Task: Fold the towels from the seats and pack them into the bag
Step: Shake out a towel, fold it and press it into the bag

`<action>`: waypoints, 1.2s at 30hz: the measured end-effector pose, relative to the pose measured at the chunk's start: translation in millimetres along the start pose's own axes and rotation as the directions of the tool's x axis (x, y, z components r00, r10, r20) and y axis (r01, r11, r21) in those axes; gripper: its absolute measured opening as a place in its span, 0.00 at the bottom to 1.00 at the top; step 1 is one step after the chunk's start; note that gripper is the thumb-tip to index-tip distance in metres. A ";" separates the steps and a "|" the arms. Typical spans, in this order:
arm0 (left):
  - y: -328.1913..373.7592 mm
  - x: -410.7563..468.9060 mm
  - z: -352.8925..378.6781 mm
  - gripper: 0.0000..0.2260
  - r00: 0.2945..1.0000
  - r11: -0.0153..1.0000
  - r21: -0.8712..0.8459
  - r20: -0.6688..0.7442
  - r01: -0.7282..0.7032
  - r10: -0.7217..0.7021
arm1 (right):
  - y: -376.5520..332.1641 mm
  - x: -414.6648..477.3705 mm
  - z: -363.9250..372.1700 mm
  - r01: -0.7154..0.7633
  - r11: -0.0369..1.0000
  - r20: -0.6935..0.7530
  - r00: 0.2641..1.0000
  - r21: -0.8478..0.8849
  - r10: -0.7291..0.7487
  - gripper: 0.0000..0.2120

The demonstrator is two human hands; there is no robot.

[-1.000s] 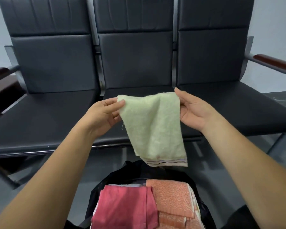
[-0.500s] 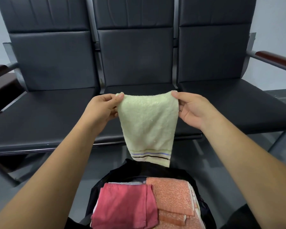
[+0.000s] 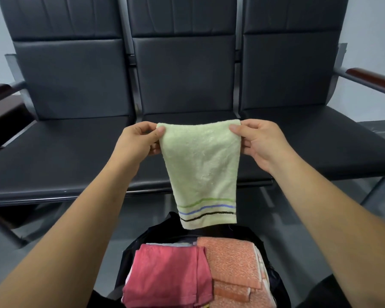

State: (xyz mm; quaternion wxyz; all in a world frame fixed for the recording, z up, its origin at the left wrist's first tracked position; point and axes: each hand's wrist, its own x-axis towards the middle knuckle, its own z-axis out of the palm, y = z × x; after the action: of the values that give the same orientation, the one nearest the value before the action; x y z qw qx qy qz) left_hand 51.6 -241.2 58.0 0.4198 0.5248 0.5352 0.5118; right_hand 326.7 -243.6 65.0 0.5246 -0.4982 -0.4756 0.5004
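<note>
A pale green towel [image 3: 201, 165] with green, blue and black stripes near its lower hem hangs folded in front of the middle seat. My left hand [image 3: 138, 141] pinches its top left corner and my right hand [image 3: 257, 141] pinches its top right corner. Below it an open black bag [image 3: 158, 232] stands on the floor. Inside lie a folded pink-red towel [image 3: 169, 276] on the left and folded orange towels [image 3: 231, 263] on the right.
A row of three black padded seats [image 3: 60, 158] with high backs fills the view ahead; nothing lies on the cushions. Dark wooden armrests [image 3: 373, 77] stick out at both ends. Grey floor [image 3: 102, 221] surrounds the bag.
The towel has been straightened: it hung skewed to the right, now it hangs flat and square between both hands with the striped hem facing me. My hands moved slightly apart.
</note>
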 end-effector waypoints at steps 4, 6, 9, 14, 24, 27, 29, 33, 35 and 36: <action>2.4 -2.1 1.5 0.07 0.975 0.973 -0.228 0.222 0.037 0.015 | 0.7 1.6 -2.9 -0.018 0.994 -0.003 1.000 0.112 0.018 0.08; 0.9 -1.1 0.9 0.12 0.970 0.974 -0.226 0.238 0.002 0.054 | 0.2 2.7 -5.8 -0.042 0.965 0.056 0.998 0.258 0.029 0.09; -3.3 1.4 2.2 0.09 0.993 0.992 -0.100 0.074 -0.083 0.090 | 1.5 4.0 -7.0 -0.064 0.949 0.156 0.988 0.309 0.016 0.12; -6.9 3.3 8.8 0.05 0.989 0.984 -0.129 -0.096 -0.124 0.112 | 7.9 9.1 -3.8 0.050 0.993 -0.042 0.998 0.104 -0.046 0.08; 16.0 56.2 17.1 0.04 0.991 0.989 -0.106 -0.098 -0.099 0.089 | -17.5 78.7 7.1 0.046 0.998 -0.156 0.986 -0.039 -0.052 0.07; 49.4 94.1 20.0 0.04 0.984 0.987 -0.107 -0.138 -0.123 0.108 | -57.3 112.2 18.6 0.052 0.998 -0.175 0.983 0.018 -0.048 0.06; 77.8 116.8 20.3 0.04 0.973 0.980 -0.103 -0.174 -0.173 0.153 | -90.7 126.7 25.7 0.088 0.995 -0.176 0.981 0.052 -0.077 0.04; 132.2 138.2 18.0 0.07 0.908 0.934 -0.101 -0.292 -0.342 0.301 | -151.2 134.3 33.6 0.196 0.974 -0.159 0.971 0.118 -0.176 0.05; 145.9 136.2 16.4 0.07 0.896 0.911 -0.135 -0.285 -0.390 0.342 | -164.5 128.9 33.4 0.237 0.956 -0.152 0.965 0.171 -0.212 0.04; 146.6 133.2 14.6 0.07 0.901 0.911 -0.128 -0.256 -0.392 0.352 | -165.8 124.4 32.6 0.246 0.952 -0.147 0.964 0.184 -0.221 0.04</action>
State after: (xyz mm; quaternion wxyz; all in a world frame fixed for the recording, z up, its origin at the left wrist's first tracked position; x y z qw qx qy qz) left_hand 72.5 -118.6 212.8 0.2949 0.5164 0.4217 0.6846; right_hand 308.5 -118.4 232.3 0.6561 -0.4134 -0.4448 0.4481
